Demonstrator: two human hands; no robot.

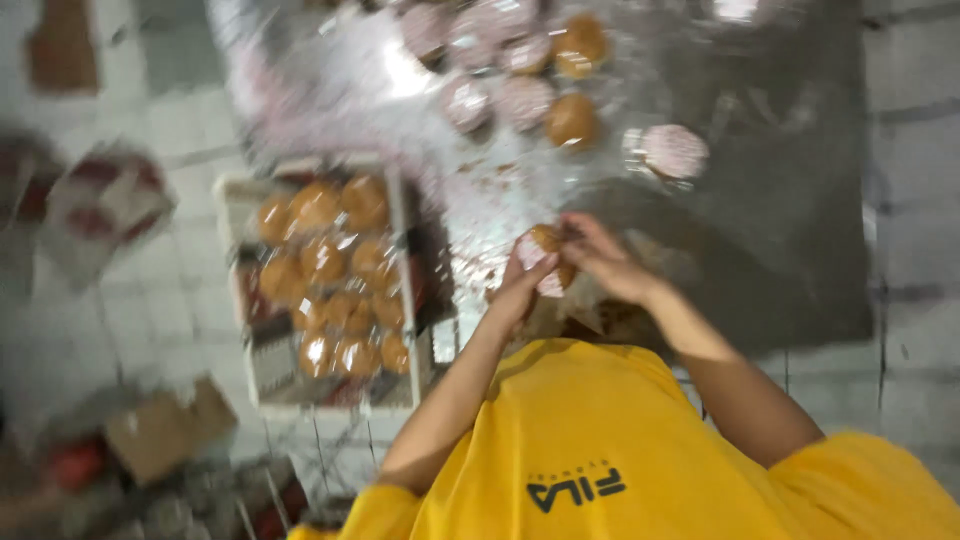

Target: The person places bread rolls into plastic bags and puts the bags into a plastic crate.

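At frame centre, my left hand (520,285) and right hand (600,255) close together on one wrapped bun (545,255). A tray (400,215) at centre left holds about a dozen wrapped buns; more buns (525,100), some pink-topped, lie loose on the plastic sheet (400,90) above, apparently unsorted.

Whole head view motion-blurred; edges smeared. Round wrapped bun (545,262) held between both hands: fingers cover most of it, wrapper detail unreadable. Top row of wrapped buns (500,25) cut by upper edge. Crate (232,200) contents blurred behind glare on plastic. Left-side red-and-white packs (100,200) and cardboard box (165,430) too blurred to identify. Person's shoulders cut off at bottom edge.
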